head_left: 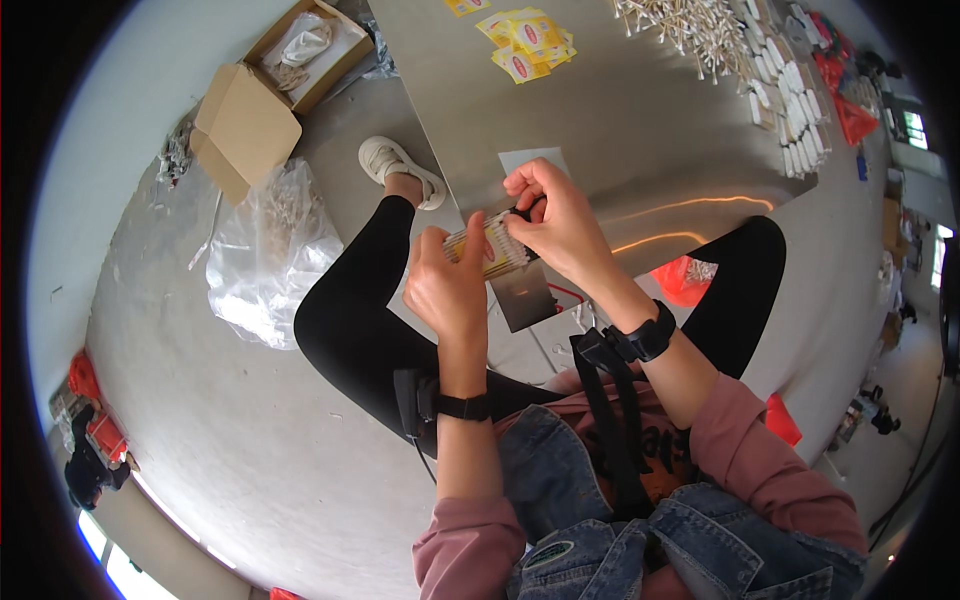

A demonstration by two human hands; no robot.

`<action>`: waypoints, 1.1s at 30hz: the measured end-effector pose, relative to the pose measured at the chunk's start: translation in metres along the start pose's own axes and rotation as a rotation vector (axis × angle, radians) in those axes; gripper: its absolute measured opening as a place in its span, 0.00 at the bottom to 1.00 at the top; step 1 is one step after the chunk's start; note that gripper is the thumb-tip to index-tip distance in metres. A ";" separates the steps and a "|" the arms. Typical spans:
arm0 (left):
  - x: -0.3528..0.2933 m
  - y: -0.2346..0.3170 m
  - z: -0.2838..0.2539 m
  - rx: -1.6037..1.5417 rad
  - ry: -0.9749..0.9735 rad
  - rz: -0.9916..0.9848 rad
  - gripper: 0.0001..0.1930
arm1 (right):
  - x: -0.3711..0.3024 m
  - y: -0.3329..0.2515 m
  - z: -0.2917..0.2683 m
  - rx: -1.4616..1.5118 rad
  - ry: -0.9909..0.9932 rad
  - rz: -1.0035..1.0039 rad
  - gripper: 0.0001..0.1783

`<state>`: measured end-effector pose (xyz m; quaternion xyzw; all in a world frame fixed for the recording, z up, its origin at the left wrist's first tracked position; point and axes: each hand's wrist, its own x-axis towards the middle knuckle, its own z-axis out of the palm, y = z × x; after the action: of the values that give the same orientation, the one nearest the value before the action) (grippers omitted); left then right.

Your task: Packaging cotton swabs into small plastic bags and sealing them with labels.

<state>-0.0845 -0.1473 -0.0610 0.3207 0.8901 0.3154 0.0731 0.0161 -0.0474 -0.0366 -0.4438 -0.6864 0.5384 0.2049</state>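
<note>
A small flat bundle of cotton swabs with a yellow label on it is held between my two hands over the table's near edge. My left hand is closed round its left end, with the thumb up along its side. At its right end my right hand is closed, fingers curled and thumb against the swabs. Those fingers pinch a dark strip that looks like a black band, partly hidden by them. Just beyond the hands, a pale sheet lies on the metal table.
Yellow label cards lie farther back on the table. Loose cotton swabs are heaped at the far right, beside stacked white bundles. On the floor to the left are an open cardboard box and a clear plastic bag.
</note>
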 end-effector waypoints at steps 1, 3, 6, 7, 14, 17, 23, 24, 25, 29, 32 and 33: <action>0.000 0.000 0.000 0.001 0.011 0.016 0.24 | 0.000 0.001 -0.001 0.025 -0.003 0.010 0.18; -0.001 0.000 0.001 0.003 0.014 0.018 0.24 | 0.001 0.002 -0.002 0.049 -0.007 0.020 0.18; 0.000 -0.001 0.001 0.004 0.022 0.025 0.24 | 0.001 0.002 -0.001 0.058 -0.015 0.033 0.18; 0.000 -0.002 0.002 0.004 0.026 0.029 0.24 | 0.000 0.001 0.000 0.034 -0.008 0.013 0.18; 0.000 0.000 0.002 0.001 0.011 0.017 0.25 | 0.000 0.004 -0.002 0.048 -0.007 0.001 0.17; 0.000 -0.001 0.001 0.008 0.002 0.010 0.25 | -0.001 0.001 -0.001 0.012 -0.004 -0.020 0.17; 0.000 -0.002 0.003 0.011 0.036 0.033 0.25 | -0.001 0.004 -0.001 0.003 -0.004 -0.042 0.18; 0.000 -0.002 0.003 0.017 0.033 0.030 0.25 | -0.001 0.004 -0.001 0.004 -0.005 -0.042 0.18; 0.000 -0.002 0.002 0.023 0.030 0.026 0.25 | -0.001 0.004 -0.001 0.029 -0.008 -0.033 0.18; -0.001 -0.002 0.002 0.021 0.035 0.034 0.25 | -0.003 0.002 -0.001 -0.026 -0.008 -0.083 0.18; -0.001 -0.001 0.003 0.012 0.003 -0.011 0.24 | -0.003 0.010 -0.002 0.087 -0.031 -0.032 0.17; -0.001 -0.003 0.004 -0.010 0.023 0.000 0.23 | -0.004 0.012 -0.002 0.086 -0.028 -0.034 0.17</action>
<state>-0.0845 -0.1479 -0.0659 0.3165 0.8894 0.3236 0.0643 0.0241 -0.0489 -0.0458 -0.4154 -0.6728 0.5699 0.2235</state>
